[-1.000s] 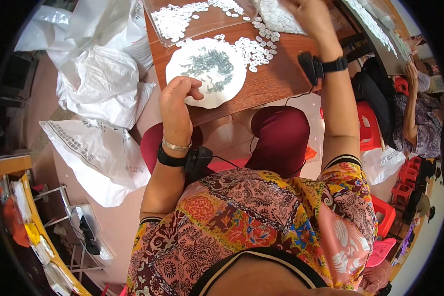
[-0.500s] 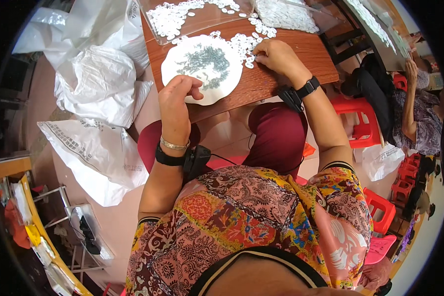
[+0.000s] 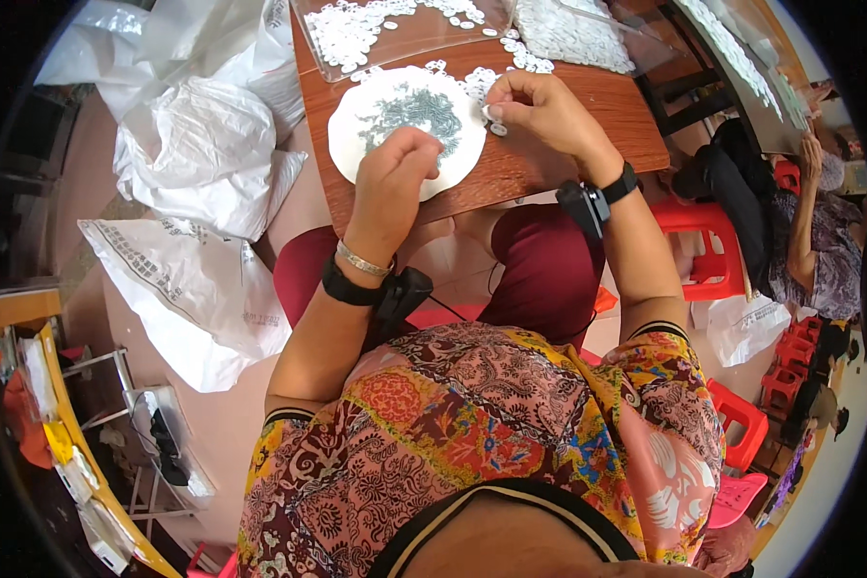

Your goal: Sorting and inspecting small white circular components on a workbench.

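Observation:
A round white plate (image 3: 347, 125) lies on the brown wooden table, bearing a heap of small grey screw-like metal pieces (image 3: 416, 111). My left hand (image 3: 390, 178) is above the plate's near edge, thumb and fingers pinched together; what they hold is too small to make out. To the right of the plate, my right hand (image 3: 554, 116) pinches a small white plastic piece (image 3: 490, 114) between thumb and forefinger. Loose white oval plastic pieces (image 3: 478, 83) with holes lie beside the plate, close to my right fingertips.
At the table's far side are a clear tray (image 3: 409, 46) with more white pieces and a full clear bag (image 3: 573, 43) of them. White sacks (image 3: 197, 144) stand on the floor at left. A red stool (image 3: 708, 250) and another person (image 3: 819, 226) are at right.
My left hand has moved right, over the plate's near edge, and its fingers have closed. My right hand has drawn slightly back from the loose pieces, now with a white piece in its fingertips.

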{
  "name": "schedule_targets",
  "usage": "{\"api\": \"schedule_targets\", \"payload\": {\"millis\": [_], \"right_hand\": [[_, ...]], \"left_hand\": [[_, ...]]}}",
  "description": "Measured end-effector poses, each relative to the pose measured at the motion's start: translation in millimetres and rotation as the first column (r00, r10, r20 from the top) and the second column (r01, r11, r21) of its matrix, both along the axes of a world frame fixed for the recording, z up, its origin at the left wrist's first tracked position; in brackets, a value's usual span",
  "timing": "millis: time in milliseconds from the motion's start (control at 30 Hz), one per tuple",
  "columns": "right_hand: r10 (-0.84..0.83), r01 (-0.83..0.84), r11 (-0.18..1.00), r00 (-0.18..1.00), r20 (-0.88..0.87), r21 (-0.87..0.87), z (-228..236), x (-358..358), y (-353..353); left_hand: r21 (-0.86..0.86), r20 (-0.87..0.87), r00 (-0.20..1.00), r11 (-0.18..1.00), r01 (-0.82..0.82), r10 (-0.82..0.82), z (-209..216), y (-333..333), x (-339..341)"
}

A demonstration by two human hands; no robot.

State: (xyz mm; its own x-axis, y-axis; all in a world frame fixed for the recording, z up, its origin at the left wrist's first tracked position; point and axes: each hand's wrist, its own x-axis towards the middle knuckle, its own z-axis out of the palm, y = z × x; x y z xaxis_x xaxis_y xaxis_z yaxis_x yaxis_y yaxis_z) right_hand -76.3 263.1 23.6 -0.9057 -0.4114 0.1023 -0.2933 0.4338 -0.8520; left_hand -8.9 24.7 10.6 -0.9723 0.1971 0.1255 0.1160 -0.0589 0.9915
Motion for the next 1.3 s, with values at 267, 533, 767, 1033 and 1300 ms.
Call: {"api": "schedule_targets", "payload": {"millis": [267,533,767,1033,1300], "right_hand": [[0.163,-0.126,0.947,0.981,0.104,-0.296,32.5,42.9,-63.9],[0.21,-0.25,0.932,0.962,-0.172,-0.262,20.2,45.6,-84.9],[0.1,-0.113,0.98,0.992,-0.081,-0.164,28.4,49.4,-91.6],[0.061,-0.078,0.994,0.979,-0.197,-0.081,28.4,40.8,-98.4],[0.343,-0.067,0.859,0.811,-0.474,0.507,-4.4,18.7,-90.3]], "left_hand": [[0.124,0.074,0.992,0.988,0.093,-0.103,0.8,-5.9,6.4],[0.593,0.253,0.915,0.798,0.11,-0.314,0.9,-17.5,11.5],[0.374,0.201,0.971,0.926,0.049,-0.132,-0.6,-26.5,2.4],[0.332,0.16,0.987,0.94,-0.075,0.022,-0.9,-32.4,-1.7],[0.267,0.162,0.982,0.954,-0.134,0.093,-5.3,-49.3,-7.5]]}}
